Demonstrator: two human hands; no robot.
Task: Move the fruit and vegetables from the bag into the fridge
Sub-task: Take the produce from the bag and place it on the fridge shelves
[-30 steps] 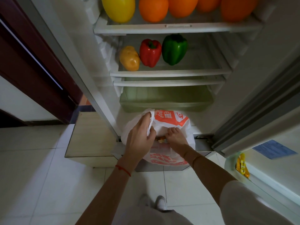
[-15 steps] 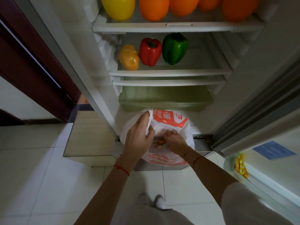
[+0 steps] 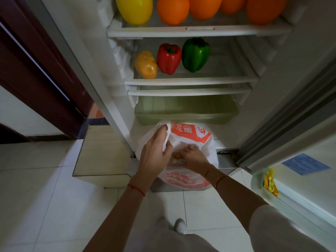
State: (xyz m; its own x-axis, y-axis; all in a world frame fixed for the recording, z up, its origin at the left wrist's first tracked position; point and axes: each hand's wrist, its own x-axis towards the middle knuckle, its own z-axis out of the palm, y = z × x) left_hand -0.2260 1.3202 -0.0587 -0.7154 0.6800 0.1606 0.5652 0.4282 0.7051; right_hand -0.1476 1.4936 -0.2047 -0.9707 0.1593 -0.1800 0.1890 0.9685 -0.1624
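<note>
1. Bag [image 3: 189,135], white with orange print, sits on the floor at the foot of the open fridge [image 3: 181,32]; the left hand [image 3: 154,153] pinches its near rim between thumb and fingers and holds the mouth open, while the right hand [image 3: 194,159] is sunk into the opening just beside it
2. Something orange [image 3: 177,157] shows between the two hands, under the right fingers; whether they have closed round it I cannot tell (the fingertips are hidden by the plastic and by the left hand)
3. To do this step well, keep the left hand lifting the rim up and away from the right wrist, so the film does not cling to the piece on the way out
4. Take the piece with a full curl of the fingers, not a fingertip nip, since round produce rolls
5. Beyond the hands, the shelf with the potato [image 3: 146,65], red pepper [image 3: 169,58] and green pepper [image 3: 195,54] has bare room to the right of the green one; that looks the nearest free spot
6. Raise the piece straight up before reaching forward, clear of the crisper drawer [image 3: 185,110] just past the bag
</note>
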